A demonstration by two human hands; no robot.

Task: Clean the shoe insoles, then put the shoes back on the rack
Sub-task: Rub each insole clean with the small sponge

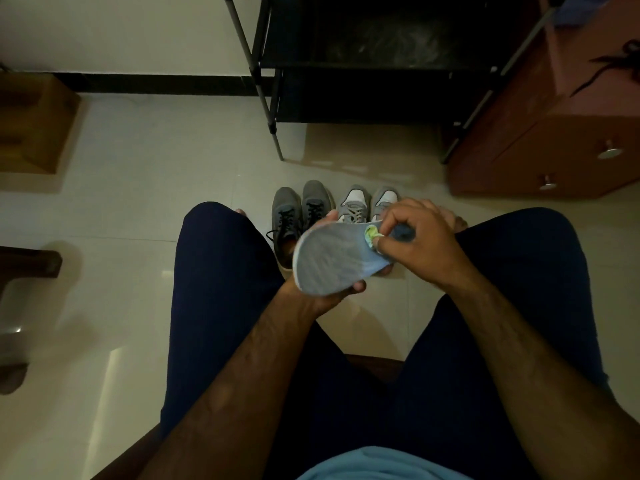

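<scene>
While the left hand [325,301] cups the insole [329,258] from below, fingers curled round its edge, the right hand [426,240] pinches what looks like a yellow-green cloth [371,234] against its narrow end. Shoes [313,206] stand on the floor [138,202] just beyond, before the rack [363,64].

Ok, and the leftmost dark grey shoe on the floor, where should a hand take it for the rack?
Probably the heel collar of the dark grey shoe, pinched from above on the person's side: it stands upright, opening up, heel nearest the person, toe toward the rack.
</scene>
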